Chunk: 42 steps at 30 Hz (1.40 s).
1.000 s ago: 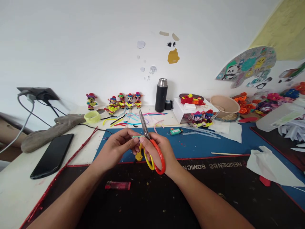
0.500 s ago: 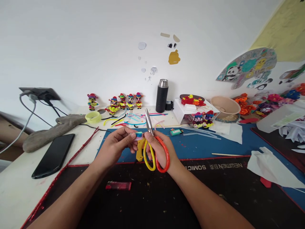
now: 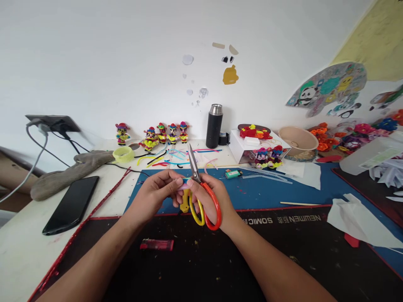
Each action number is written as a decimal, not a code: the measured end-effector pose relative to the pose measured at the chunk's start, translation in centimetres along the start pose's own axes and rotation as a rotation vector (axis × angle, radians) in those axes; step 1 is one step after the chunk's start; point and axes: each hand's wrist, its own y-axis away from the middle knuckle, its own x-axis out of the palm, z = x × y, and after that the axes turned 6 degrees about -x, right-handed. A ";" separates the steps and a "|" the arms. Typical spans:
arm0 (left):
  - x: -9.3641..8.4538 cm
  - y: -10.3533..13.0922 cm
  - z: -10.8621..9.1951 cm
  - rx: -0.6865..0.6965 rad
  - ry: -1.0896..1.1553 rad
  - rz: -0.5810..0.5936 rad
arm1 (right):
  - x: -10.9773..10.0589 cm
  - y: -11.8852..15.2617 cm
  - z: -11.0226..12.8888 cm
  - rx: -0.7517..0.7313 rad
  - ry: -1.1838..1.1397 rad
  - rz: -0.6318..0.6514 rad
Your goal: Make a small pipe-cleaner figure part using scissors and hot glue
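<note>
My left hand [image 3: 160, 186] pinches a small blue-green and pinkish piece [image 3: 186, 183] between thumb and fingers; most of it is hidden by the fingertips. Scissors [image 3: 194, 165] with one red and one yellow handle rest in my right hand [image 3: 210, 195], blades pointing up and away. My right thumb and fingertips also meet the small piece. Behind both hands lies a yellow tool [image 3: 184, 203], partly covered, its kind unclear. Nearer to me, a pink-red lighter [image 3: 156, 245] lies on the black mat [image 3: 189, 272].
Small fuzzy figures [image 3: 151, 139] stand by the wall, with loose pipe cleaners [image 3: 179, 157] before them. A black flask [image 3: 214, 128] and white box [image 3: 236, 149] are behind my right hand. A phone [image 3: 71, 205] lies left. Glue sticks [image 3: 267, 176] and white paper [image 3: 359, 220] lie right.
The scissors have tilted slightly left in my right hand. My right thumb has come closer to my left fingertips, and less of the small piece shows.
</note>
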 end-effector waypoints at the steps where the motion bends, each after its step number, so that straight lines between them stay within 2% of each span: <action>1: 0.0 0.0 -0.1 -0.008 0.010 0.013 | -0.1 0.0 -0.1 -0.008 0.000 0.010; 6: -0.1 0.1 -0.3 -0.044 0.051 0.073 | -0.4 0.0 -0.3 -0.059 0.014 0.046; 11: -0.2 0.1 -0.3 -0.020 -0.024 0.062 | -0.3 0.2 -0.1 -0.053 0.008 0.050; 24: -0.5 -0.1 0.0 -0.021 -0.011 0.080 | -0.3 -0.1 0.3 0.039 -0.069 0.034; 42: -0.1 0.0 0.0 -0.006 -0.036 0.067 | -0.4 -0.3 -0.2 0.049 -0.109 0.033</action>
